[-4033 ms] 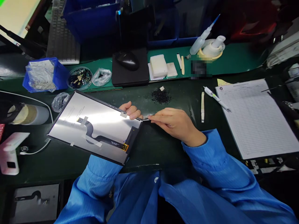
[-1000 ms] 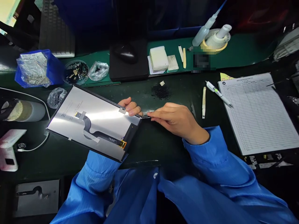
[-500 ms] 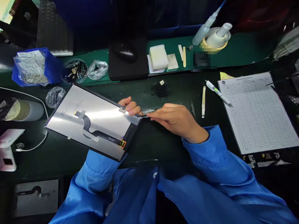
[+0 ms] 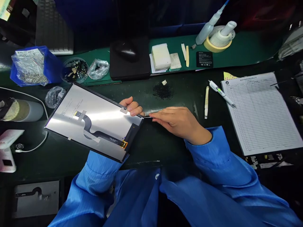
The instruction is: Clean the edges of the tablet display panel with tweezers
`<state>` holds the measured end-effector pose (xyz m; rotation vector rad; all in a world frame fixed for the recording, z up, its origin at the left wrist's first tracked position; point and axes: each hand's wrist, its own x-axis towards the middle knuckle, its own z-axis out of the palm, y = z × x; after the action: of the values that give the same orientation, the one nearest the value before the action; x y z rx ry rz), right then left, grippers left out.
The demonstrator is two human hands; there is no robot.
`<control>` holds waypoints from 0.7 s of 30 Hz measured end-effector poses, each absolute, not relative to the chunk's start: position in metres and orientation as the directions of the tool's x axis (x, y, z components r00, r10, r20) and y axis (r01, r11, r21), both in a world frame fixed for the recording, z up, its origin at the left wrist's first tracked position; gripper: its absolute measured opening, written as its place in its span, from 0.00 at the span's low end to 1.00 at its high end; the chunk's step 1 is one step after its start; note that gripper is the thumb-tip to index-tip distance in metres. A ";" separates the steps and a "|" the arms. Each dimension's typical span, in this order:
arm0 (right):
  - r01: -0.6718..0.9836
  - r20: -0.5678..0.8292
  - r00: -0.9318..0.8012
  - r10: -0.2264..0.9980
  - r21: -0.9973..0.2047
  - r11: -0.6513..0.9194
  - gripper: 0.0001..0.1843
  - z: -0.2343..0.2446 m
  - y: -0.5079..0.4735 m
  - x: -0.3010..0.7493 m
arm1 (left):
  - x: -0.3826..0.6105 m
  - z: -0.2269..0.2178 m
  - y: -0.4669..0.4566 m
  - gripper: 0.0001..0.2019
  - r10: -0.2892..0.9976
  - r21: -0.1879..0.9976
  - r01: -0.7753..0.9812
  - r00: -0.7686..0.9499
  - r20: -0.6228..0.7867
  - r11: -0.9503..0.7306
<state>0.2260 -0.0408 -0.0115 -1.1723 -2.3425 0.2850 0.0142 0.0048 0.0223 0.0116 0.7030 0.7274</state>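
My left hand (image 4: 132,106) supports an LCD panel (image 4: 106,115) from below, its fingers curled over the far edge near the right corner. The panel is tilted, with its silvery back facing up. A dark flex cable (image 4: 88,124) with strips of tape curves across that back to a gold connector. Pinched in my right hand (image 4: 176,121) is a thin metal tool (image 4: 147,117), mostly hidden by the fingers. Its tip meets the panel's right corner, close to my left fingertips.
Dark scraps (image 4: 163,90) lie piled beyond my hands. On the right are a pen (image 4: 221,93), a knife-like stick (image 4: 206,102) and a printed form (image 4: 262,119). A blue bin (image 4: 50,67), a dish of bits (image 4: 75,70) and a mouse (image 4: 127,52) stand further back. Another panel (image 4: 38,201) lies lower left.
The panel and both hands stay in nearly the same place. My right hand and the metal tool have shifted very slightly, the tool now lying flatter at the panel's corner.
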 end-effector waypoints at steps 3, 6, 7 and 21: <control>0.697 0.337 -0.499 0.798 -0.392 0.601 0.13 -0.011 -0.041 0.226 | 0.015 0.023 0.005 0.27 0.603 0.250 -0.595 0.521 -0.604 0.764; 0.691 0.325 -0.496 0.805 -0.413 0.593 0.13 -0.012 -0.042 0.226 | 0.015 0.026 0.006 0.28 0.595 0.249 -0.589 0.515 -0.617 0.768; 0.694 0.313 -0.492 0.812 -0.423 0.583 0.13 -0.012 -0.042 0.227 | 0.016 0.027 0.006 0.28 0.589 0.241 -0.588 0.518 -0.620 0.772; 0.703 0.240 -0.517 0.822 -0.430 0.567 0.14 -0.006 -0.044 0.226 | 0.016 0.020 0.010 0.28 0.572 0.230 -0.575 0.531 -0.625 0.785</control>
<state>0.2263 -0.0443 -0.0062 -1.2320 -2.3869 0.3902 0.0157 0.0104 0.0201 -0.0045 0.7445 0.6838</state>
